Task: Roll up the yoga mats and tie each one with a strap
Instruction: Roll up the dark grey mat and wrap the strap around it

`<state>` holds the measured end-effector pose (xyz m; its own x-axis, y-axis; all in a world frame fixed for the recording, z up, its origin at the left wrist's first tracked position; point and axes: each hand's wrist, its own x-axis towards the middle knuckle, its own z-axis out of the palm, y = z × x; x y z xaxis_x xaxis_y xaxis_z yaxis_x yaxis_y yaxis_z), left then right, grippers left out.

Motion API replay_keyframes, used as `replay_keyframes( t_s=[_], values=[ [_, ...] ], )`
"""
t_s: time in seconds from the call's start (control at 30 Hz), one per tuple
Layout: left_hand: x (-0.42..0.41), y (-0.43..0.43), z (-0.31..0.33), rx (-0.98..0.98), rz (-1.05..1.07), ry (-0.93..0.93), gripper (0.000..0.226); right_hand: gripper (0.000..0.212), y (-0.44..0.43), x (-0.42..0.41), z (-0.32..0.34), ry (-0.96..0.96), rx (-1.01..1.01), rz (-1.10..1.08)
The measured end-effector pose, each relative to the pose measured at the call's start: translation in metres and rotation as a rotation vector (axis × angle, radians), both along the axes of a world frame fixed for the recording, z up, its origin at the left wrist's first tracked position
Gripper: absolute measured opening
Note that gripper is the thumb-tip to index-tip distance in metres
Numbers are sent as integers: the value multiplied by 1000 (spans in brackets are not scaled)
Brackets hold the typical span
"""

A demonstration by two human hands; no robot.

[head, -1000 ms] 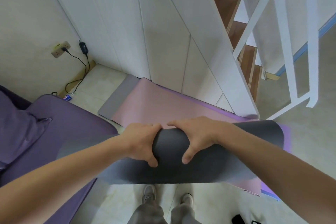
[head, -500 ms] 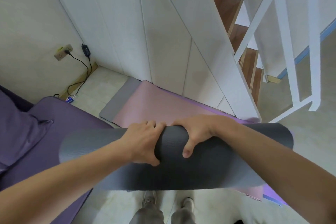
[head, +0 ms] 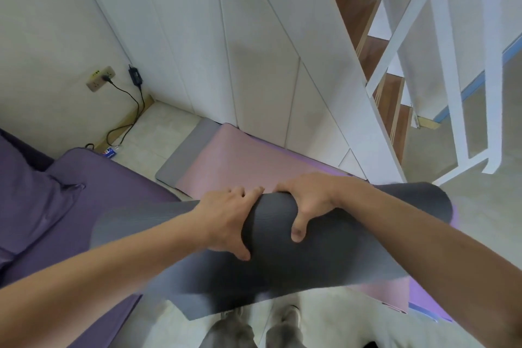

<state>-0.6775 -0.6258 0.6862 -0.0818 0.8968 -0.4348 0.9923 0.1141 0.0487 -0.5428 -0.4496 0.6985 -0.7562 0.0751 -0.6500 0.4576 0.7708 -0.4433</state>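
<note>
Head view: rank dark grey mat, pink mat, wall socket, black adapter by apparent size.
1. Dark grey mat, held in both hands and nearest the camera, so it may look oversized.
2. Pink mat, flat on the floor, partly hidden.
3. Wall socket and black adapter: too alike to rank.

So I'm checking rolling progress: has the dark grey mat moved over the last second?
Yes. The dark grey mat, gripped by the left hand and right hand, has lifted toward the camera, covering more of the pink mat.
</note>
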Motion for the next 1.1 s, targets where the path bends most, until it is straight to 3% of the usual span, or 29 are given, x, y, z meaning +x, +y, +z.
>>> replay_keyframes(
  t_s=[0.07,0.17,0.27,0.37,0.5,0.6,0.67,0.77,0.83,0.93,1.0,1.1],
  values=[
    [-5,3,-4,26,37,-37,107,98,-5,4,0,75,62,28],
    [-21,13,-5,-85,177,-191,100,136,-23,20,-12,232,475,240],
    [-33,22,1,-187,315,-489,93,129,-33,23,-27,315,722,370],
    [-36,22,8,-203,337,-596,95,110,-16,9,-14,305,559,283],
    [-18,12,12,-109,84,-96,137,92,3,-6,5,85,94,29],
    [-14,11,10,11,49,-33,114,89,5,-10,15,25,-25,-24],
    [-22,14,12,-3,95,-90,100,109,-2,-4,16,102,93,47],
    [-42,24,15,-89,263,-269,92,140,-21,7,2,265,564,288],
    [-52,28,18,-159,392,-549,82,139,-28,7,-8,326,726,373],
    [-61,30,25,-209,488,-776,84,119,-17,-9,0,376,673,341],
    [-59,30,32,-195,431,-701,100,111,-5,-20,12,322,551,266],
    [-44,27,37,-80,163,-176,126,100,11,-30,26,142,244,88]
  ],
)
